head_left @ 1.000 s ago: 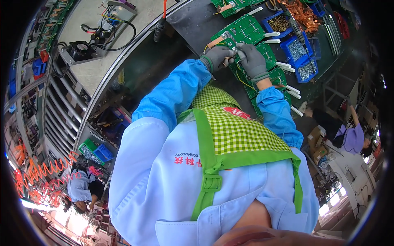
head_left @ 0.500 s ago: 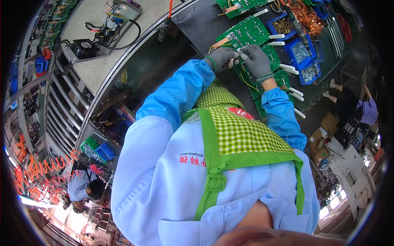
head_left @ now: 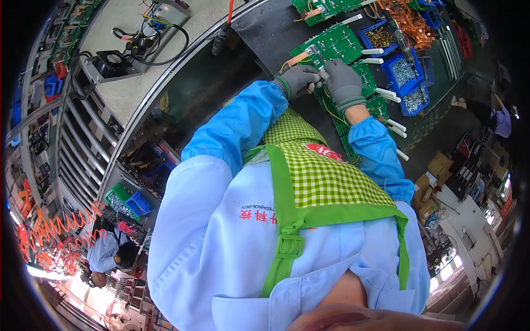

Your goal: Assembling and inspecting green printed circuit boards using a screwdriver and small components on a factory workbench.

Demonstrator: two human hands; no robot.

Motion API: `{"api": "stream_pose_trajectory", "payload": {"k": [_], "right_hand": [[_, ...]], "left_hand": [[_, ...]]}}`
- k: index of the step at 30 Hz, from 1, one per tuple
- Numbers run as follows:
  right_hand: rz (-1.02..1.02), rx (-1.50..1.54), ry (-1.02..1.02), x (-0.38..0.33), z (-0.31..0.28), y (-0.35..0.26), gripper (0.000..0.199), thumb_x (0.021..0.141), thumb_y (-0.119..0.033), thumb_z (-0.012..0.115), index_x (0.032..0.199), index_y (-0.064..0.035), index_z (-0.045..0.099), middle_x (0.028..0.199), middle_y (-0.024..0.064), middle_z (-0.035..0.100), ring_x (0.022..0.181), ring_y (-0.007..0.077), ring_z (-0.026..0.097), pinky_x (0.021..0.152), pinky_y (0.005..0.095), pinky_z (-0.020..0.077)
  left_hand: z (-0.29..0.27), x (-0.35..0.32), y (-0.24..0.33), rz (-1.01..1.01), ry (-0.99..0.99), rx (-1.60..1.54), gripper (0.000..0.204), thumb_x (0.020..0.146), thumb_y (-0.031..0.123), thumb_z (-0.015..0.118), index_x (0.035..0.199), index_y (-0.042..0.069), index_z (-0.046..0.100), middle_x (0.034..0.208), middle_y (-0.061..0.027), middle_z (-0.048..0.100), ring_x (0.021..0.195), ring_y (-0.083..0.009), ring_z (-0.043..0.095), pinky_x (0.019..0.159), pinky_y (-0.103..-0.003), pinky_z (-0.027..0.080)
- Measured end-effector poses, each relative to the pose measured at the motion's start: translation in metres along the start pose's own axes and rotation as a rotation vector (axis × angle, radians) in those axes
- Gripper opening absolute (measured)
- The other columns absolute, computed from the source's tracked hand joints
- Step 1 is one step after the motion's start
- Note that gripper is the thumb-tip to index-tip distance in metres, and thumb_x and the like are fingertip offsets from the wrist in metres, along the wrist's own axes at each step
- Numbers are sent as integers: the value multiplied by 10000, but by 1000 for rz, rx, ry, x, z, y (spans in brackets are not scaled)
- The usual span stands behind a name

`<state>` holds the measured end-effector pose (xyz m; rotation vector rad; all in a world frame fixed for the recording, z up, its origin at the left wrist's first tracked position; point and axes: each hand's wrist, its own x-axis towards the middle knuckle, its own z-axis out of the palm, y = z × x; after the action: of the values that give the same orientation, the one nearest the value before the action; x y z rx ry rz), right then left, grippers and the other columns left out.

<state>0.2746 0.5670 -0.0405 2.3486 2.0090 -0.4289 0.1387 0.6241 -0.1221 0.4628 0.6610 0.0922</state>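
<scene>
Sleeves of bright blue run up from the pale work shirt and green checked apron [head_left: 326,176] at the lower middle, both forearms stretched away from the body toward the top of the view and converging there. The left arm rises in a long bent line from the shoulder, its elbow out to the left, while the right forearm comes up more steeply from the right, a strip of bare wrist showing between the blue cuff and the glove. Both hands wear grey knit gloves and meet knuckle to knuckle over the dark table [head_left: 265,33]. The left hand [head_left: 298,80] is curled with its fingers narrow, pinched on a small pale part [head_left: 320,77] that sits between the two hands; the part is too small to tell its kind. The right hand [head_left: 343,81] is bent over from above, its fingers closed onto the same part from the other side. Just beyond and under the hands lies a green circuit board [head_left: 337,44] with white strips jutting from its right edge, and more green boards lie beneath the right wrist. Farther right stand blue bins [head_left: 406,74] of small metal parts. Well off to the upper left, a black fan [head_left: 110,62] and coiled cables rest on a light surface.
</scene>
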Motion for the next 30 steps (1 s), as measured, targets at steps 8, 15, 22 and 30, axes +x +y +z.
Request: {"api": "stream_pose_trajectory", "payload": {"k": [8,15,22,30], "right_hand": [[43,256,192,-13,20,7,166,785,-218,584,921,-124,565,912,95,556,772,285,590,636,395,476],[139,421,235,-18,30,10,239,760,-285,638,921,-112,604,901,103,562,760,272,588,649,358,475],[73,446,260,-17,23,8,155,768,-195,614,881,-90,627,892,109,568,788,280,584,667,348,476],[-4,532,332,-15,30,8,137,770,-188,618,858,-84,622,861,105,565,778,276,579,667,356,470]], "left_hand": [[4,1,-6,25,53,-43,162,845,45,515,989,-21,546,836,-93,569,655,-87,525,486,-156,450],[2,2,-7,21,42,-113,142,840,29,507,969,-20,541,827,-91,572,668,-98,554,491,-160,454],[7,-2,-4,31,1,-61,145,841,43,501,963,-22,547,813,-86,563,651,-77,528,496,-148,447],[7,-6,2,-7,36,-55,146,837,43,504,959,-19,556,816,-81,568,612,-75,512,490,-145,437]]}}
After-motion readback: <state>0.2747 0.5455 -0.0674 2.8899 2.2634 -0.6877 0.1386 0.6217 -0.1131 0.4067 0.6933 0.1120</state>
